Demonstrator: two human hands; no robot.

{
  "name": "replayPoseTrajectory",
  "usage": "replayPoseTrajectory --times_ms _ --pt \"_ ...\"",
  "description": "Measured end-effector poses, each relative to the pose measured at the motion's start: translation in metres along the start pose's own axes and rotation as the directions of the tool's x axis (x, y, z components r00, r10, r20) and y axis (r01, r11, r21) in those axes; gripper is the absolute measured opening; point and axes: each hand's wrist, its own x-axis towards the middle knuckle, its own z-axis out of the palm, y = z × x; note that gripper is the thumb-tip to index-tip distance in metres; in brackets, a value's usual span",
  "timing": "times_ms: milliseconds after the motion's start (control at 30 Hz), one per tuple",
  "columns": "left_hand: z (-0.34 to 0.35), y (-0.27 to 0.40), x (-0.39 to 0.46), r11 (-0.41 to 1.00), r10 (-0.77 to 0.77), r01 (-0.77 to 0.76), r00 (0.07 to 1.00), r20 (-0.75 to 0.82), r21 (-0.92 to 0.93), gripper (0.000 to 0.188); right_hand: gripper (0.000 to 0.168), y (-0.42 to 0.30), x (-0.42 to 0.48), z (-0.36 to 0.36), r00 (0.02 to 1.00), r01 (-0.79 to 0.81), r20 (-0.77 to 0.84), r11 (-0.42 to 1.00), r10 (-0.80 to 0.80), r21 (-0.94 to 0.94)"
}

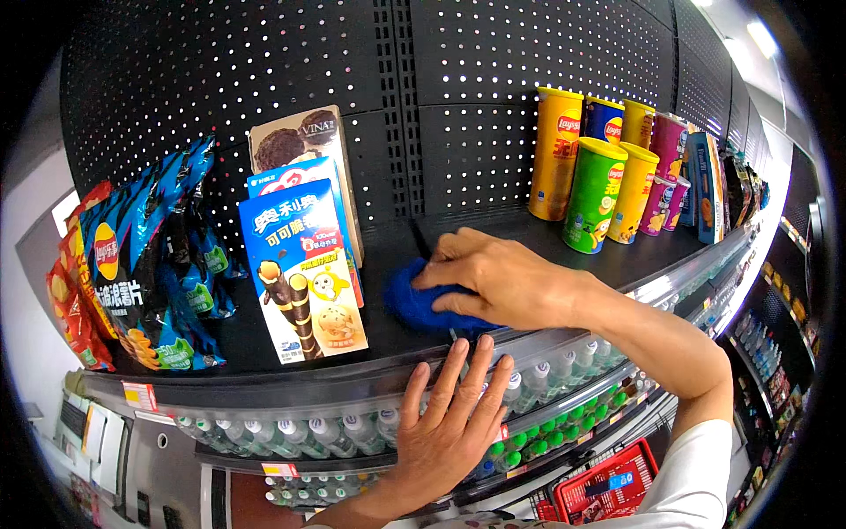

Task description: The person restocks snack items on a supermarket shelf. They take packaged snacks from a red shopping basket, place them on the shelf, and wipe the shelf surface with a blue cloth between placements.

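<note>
My right hand point(492, 278) presses a crumpled blue cloth point(404, 301) onto the black top shelf point(482, 228), with its fingers bent into the fabric. Part of the cloth is hidden under that hand. Lower down, my left hand point(449, 423) is spread, palm towards the shelf front, fingertips at the clear plastic edge strip point(344, 383); it holds nothing. Just left of the cloth stands a blue-and-white wafer roll box point(304, 278), in front of a brown cookie box point(294, 135). Right of my right hand stands a green Lay's chip canister point(593, 198).
Black chip bags point(132, 284) lean at the shelf's left end. A tall yellow canister point(555, 159) and several others stand at right. Water bottles point(327, 433) line the shelf below. A red shopping basket point(605, 486) lies lower right. Perforated black panels point(515, 46) back the shelf.
</note>
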Motion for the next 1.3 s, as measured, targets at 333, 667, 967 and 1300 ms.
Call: replayPoseTrajectory --times_ms 333,667,967,1300 --pt "-0.002 -0.001 0.0 1.0 0.012 -0.012 1.0 -0.017 -0.007 0.059 0.029 0.083 0.083 0.029 0.988 -0.155 -0.002 0.979 0.156 -0.131" --pt "0.006 -0.001 -0.003 0.999 0.01 -0.015 0.996 -0.09 -0.046 0.057 0.027 0.117 0.157 -0.122 0.573 -0.096 -0.772 0.914 -0.274 -0.395" --pt "0.004 -0.002 -0.002 0.997 -0.01 0.002 0.995 -0.095 -0.08 0.054 0.037 0.107 0.167 -0.067 0.713 -0.103 -0.644 0.867 -0.277 -0.487" --pt "0.0 -0.001 0.001 0.999 0.032 -0.035 0.993 -0.118 -0.027 0.051 0.009 0.122 0.088 0.002 0.911 0.27 -0.048 0.68 -0.41 -0.682"
